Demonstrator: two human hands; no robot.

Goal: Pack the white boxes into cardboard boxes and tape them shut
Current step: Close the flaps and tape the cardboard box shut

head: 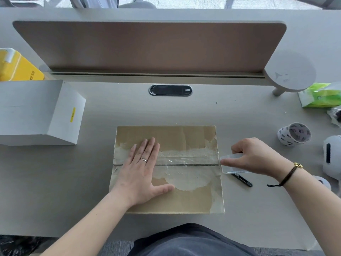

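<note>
A pen-like black tool lies half hidden under the right hand and its clear tape, so its kind cannot be told. At the worktop's right edge a white device and a green packet are cut off by the frame; the print on the tape roll there is too small to read. The cardboard box sits closed at the middle of the worktop near its front edge, its top worn, with pale patches of torn paper and wrinkled clear tape along the centre seam. The left hand presses flat on it, fingers straight. The right hand pinches a strip of tape at the box's right side. A white box stands at the left edge.
</note>
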